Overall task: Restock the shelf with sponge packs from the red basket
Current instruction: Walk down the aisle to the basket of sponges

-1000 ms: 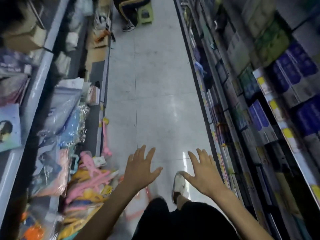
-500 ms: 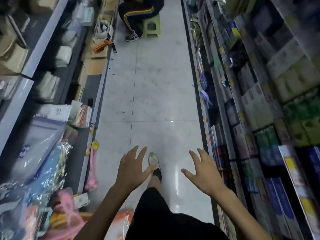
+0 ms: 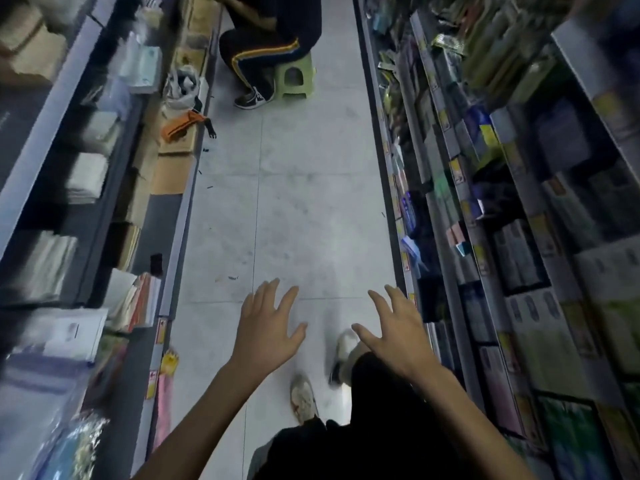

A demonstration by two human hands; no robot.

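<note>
both hands out front, fingers spread wide and holding nothing, in an aisle between two shelves.

left hand (image 3: 266,327) is palm down, fingers (image 3: 268,296) splayed and touching nothing; right hand (image 3: 394,334) is the same, fingers (image 3: 377,303) fanned, thumb pointing inward, nothing in its grasp. both forearms reach forward from the bottom edge, hands side by side but apart over the tiled floor (image 3: 304,202), above two pale shoes (image 3: 303,398). left shelf (image 3: 173,237) carries stacked books (image 3: 138,303) and bagged goods. right shelf (image 3: 450,202) is packed with upright boxes (image 3: 526,258) behind price tags, too blurred to tell what any pack is. far up the aisle a person (image 3: 263,46) sits on a green stool (image 3: 294,77).
</note>
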